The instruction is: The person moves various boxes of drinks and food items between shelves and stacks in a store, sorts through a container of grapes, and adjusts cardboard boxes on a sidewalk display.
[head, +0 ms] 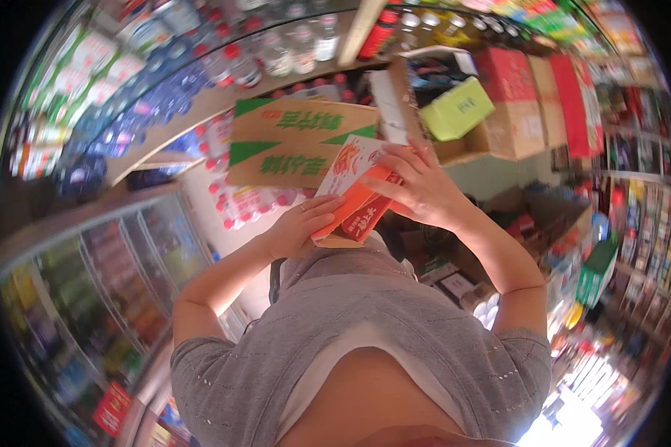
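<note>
A printed cardboard box (351, 190), orange, red and white, is held tilted in front of my waist. My left hand (303, 226) grips its lower left edge, the thumb out of sight. My right hand (416, 181) lies over its upper right side with the fingers spread on the surface. Just beyond the box is a large brown carton (279, 142) with green triangles and printed writing. Packs of bottles with pink-red caps (251, 202) are under and beside that carton.
An open brown carton (464, 150) holds a yellow-green box (459, 109); red and brown cartons stand right of it. Bottles line the shelf (187, 120) ahead. A glass-door drinks cooler (98, 246) is at the left, and packed shelves (648, 223) are at the right.
</note>
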Available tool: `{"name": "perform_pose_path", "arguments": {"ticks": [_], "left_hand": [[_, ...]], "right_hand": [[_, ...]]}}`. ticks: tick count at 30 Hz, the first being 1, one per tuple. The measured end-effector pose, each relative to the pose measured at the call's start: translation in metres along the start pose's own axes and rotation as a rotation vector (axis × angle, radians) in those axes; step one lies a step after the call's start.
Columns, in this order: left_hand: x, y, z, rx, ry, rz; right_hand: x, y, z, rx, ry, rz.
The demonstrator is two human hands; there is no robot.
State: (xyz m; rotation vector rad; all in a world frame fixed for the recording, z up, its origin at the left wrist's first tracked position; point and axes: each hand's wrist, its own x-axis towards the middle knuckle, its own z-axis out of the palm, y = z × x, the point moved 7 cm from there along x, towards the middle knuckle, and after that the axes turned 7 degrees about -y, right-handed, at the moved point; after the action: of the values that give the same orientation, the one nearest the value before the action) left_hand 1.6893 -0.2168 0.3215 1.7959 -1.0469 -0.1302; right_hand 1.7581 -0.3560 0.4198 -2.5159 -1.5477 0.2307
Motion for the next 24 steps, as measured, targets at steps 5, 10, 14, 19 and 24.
{"name": "perform_pose_path", "arguments": {"ticks": [5,10,14,19,24], "left_hand": [[0.066,-0.007,0.034,-0.188,-0.259,-0.061],[0.132,-0.003,0.031,0.041,0.138,-0.028],[0.154,-0.031,0.046,-0.027,0.415,-0.184],[0.171,-0.073,0.097,-0.197,0.272,-0.5],[0.182,-0.105,0.156,-0.763,0.424,-0.847]], "right_hand": [[-0.079,0.031,0.014,0.09,-0.069,0.251],[-0.165,0.079,-0.01,-0.067,-0.127,0.536],[-0.201,0.134,-0.025,-0.092,-0.17,0.623],[-0.196,0.192,-0.005,-0.037,-0.097,0.415],[-0.188,0.245,0.023,-0.027,0.02,0.355]]}}
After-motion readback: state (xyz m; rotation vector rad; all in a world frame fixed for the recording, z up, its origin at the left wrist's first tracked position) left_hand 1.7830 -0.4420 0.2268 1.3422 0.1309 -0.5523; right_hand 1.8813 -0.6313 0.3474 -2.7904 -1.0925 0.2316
